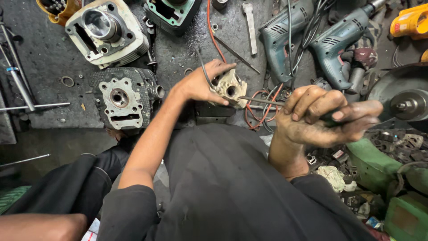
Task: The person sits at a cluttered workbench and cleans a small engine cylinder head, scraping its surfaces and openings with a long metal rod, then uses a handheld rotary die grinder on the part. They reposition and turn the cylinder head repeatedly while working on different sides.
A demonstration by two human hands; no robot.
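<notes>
Now | left hand (200,82) clamped on pale engine part (230,87) | right hand (323,116) fisted round thin rod (261,101) (tip at part).

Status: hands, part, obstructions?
Left hand steadies small metal casting. Right hand grips thin rod, tip at casting's bore. Red wire nearby.

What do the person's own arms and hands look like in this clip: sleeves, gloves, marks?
Both forearms are bare below short sleeves of a dark, near-black shirt. No gloves, watch or rings can be seen. The left hand and the right hand are both smudged with dark workshop grime, heaviest across the right hand's knuckles and fingers.
</notes>
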